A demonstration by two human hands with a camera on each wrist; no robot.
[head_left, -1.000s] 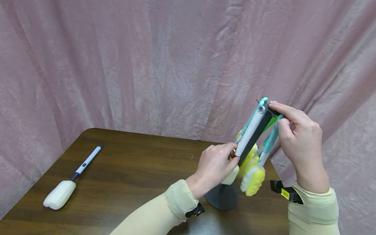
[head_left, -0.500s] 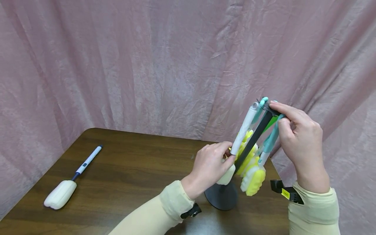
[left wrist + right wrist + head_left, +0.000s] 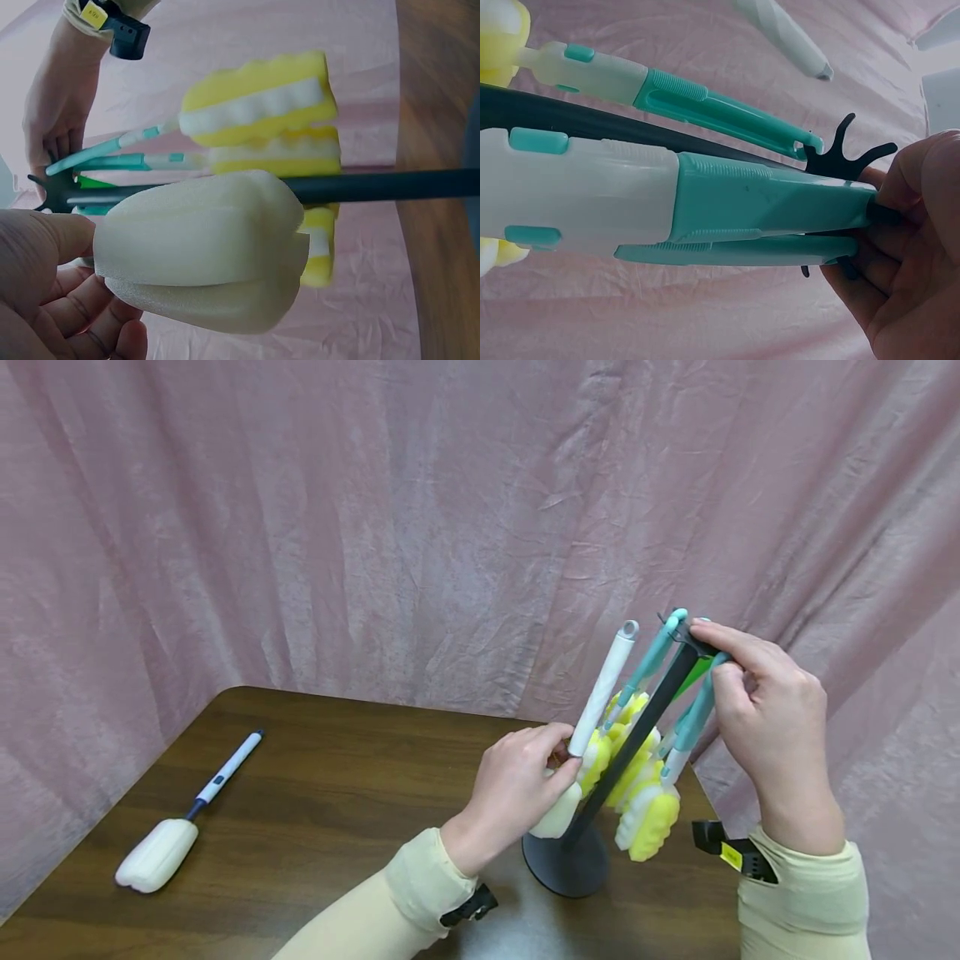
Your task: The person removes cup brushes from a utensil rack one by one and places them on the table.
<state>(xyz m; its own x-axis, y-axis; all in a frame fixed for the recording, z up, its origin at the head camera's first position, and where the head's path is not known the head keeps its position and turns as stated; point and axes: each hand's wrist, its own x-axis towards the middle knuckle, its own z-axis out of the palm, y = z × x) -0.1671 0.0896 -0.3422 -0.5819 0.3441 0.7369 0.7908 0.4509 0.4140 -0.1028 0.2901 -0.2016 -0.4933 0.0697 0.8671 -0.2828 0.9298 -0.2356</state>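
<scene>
My left hand [image 3: 517, 789] pinches a sponge bottle brush with a white handle [image 3: 603, 693] just above its head. The handle points up, apart from the black stand [image 3: 636, 747]. In the left wrist view, the cream sponge head [image 3: 202, 247] fills the middle and overlaps the pole. My right hand [image 3: 776, 727] grips the hooked top of the stand, which leans toward it. From the stand's hooks [image 3: 844, 154] hang several teal-handled brushes [image 3: 772, 195] with yellow and white sponge heads [image 3: 259, 97].
Another sponge brush [image 3: 157, 856], with a white and navy handle, lies on the brown wooden table [image 3: 360, 777] at the left. The stand's round black base [image 3: 566, 864] is near the table's right side. A pink curtain [image 3: 450, 527] hangs behind the table.
My left hand has moved left and drawn the white-handled brush away from the stand's top. My right hand stays at the top of the stand.
</scene>
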